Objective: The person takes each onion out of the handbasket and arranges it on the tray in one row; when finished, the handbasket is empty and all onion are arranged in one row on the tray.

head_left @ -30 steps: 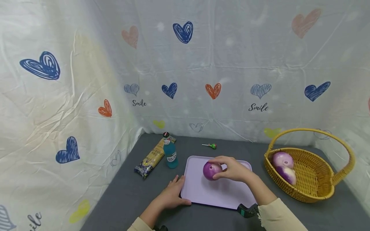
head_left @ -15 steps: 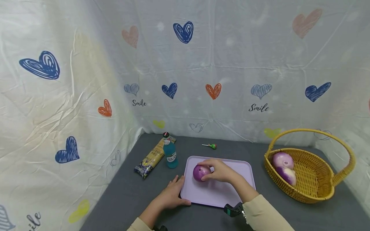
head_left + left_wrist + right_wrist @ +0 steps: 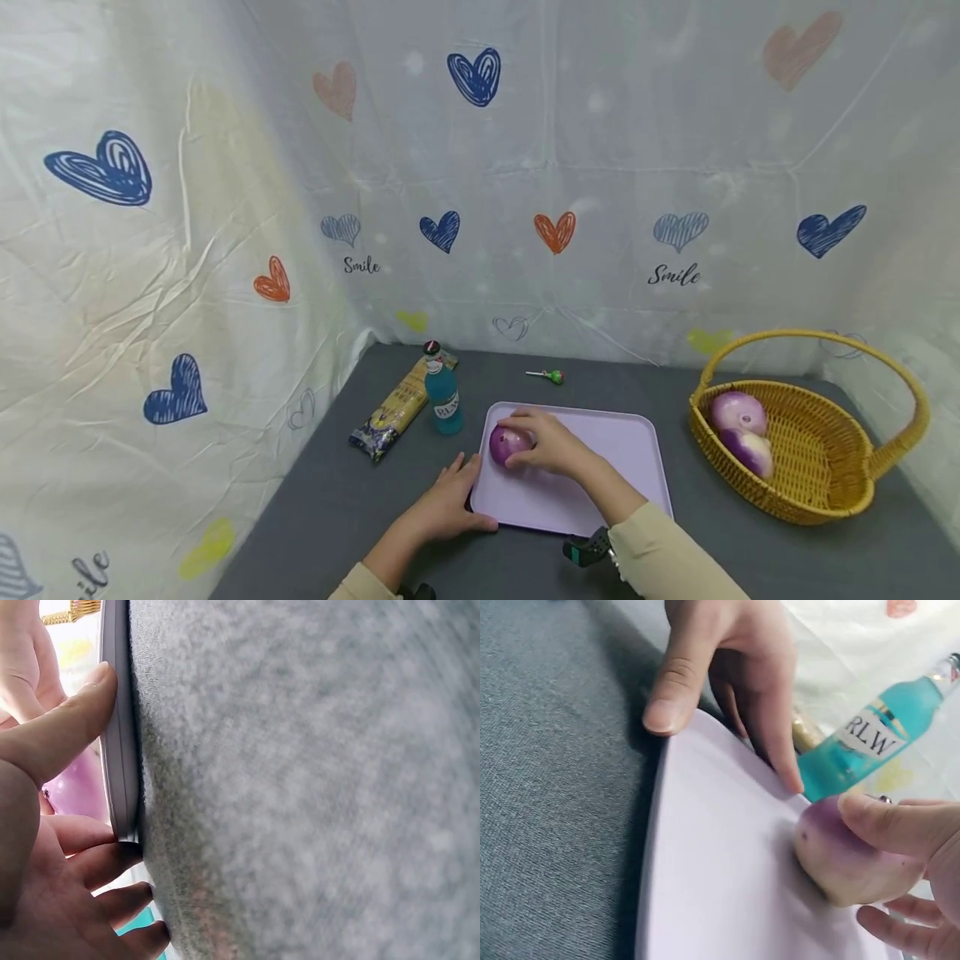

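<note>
Glare! We caught washed-out white beyond the left fingers point(image 3: 121, 901), the tabletop point(image 3: 315, 780) blurred beside them; by the right fingers point(image 3: 900, 930), soft shadow fell on the tray point(image 3: 705, 862); in the head view, light looked diffuse.

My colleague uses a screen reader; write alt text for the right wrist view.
The right hand holds a purple-and-cream onion on or just above a lilac tray. The left hand touches the tray's corner, near a turquoise RLW bottle.
</note>
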{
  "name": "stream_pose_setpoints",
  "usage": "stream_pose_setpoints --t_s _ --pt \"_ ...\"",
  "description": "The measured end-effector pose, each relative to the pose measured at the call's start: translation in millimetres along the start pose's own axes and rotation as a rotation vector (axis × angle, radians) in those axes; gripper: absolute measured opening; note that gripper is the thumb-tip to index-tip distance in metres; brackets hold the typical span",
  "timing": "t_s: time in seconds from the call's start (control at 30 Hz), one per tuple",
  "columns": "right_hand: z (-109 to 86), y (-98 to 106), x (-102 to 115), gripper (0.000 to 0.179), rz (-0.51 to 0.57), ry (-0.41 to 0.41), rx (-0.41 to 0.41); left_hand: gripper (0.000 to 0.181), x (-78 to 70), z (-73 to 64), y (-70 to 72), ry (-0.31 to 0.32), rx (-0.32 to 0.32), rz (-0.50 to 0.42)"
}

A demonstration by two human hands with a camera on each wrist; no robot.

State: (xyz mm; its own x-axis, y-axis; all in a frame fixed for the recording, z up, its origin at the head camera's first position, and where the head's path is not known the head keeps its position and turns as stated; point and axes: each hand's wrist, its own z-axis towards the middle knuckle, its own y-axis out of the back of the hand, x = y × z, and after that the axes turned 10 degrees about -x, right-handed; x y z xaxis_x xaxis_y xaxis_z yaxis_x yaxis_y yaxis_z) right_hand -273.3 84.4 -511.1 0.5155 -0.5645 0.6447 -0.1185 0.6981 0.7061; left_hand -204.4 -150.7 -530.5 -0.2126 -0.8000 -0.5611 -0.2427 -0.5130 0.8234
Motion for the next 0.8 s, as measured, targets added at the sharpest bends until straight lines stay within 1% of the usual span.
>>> stream_pose_setpoints --t_s 0.17,0.33,0.47,0.67,0.8 --pt "-0.2 -1 1 0.064 -0.031 0.029 -0.013 0.11 -3.2 2.8 2.4 -0.011 0.003 -0.003" --pt "-3.7 -1 0 0.072 -0.061 0.024 0.003 0.11 -3.3 2.9 1.7 -0.01 0.012 0.003" --pt "-6.5 2 0 0.074 -0.066 0.028 -0.002 0.111 -1.3 2.0 0.3 -0.003 0.012 -0.005" --pt "-7.0 17 3 0.072 -0.066 0.049 -0.012 0.111 1.7 1.4 0.9 0.0 -0.005 -0.01" --pt "-8.5 32 8 0.074 -0.05 0.043 -0.046 0.111 1.7 1.9 1.2 -0.005 -0.006 -0.012"
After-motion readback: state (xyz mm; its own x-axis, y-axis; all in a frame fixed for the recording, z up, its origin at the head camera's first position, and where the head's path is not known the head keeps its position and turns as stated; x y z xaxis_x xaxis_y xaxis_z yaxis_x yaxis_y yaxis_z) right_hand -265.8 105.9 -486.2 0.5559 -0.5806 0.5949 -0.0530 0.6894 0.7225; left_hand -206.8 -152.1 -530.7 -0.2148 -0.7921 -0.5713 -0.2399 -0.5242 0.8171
